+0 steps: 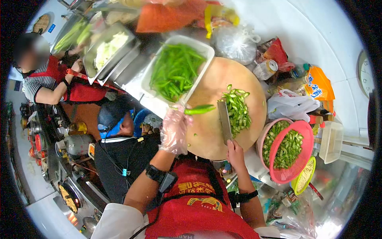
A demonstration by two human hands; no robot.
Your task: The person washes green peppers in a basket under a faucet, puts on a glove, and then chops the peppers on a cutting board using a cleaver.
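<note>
My left hand (174, 133), in a clear plastic glove, is closed on one whole green chili pepper (201, 109), which points right over the round wooden cutting board (207, 139). My right hand (235, 154) grips the handle of a cleaver (225, 122). Its blade stands on the board, along the left side of a pile of sliced green chilies (238, 111). Just beyond my left hand, a white tray (207, 47) is heaped with whole green chilies (175, 69).
Right of the board are a pink basket (300, 173) of sliced chilies, a yellow-green basket (295, 187) and a plastic bag (292, 104). Metal trays (119, 65) stand at the upper left. One person in a cap (115, 113) is close on my left; another (47, 85) stands farther off.
</note>
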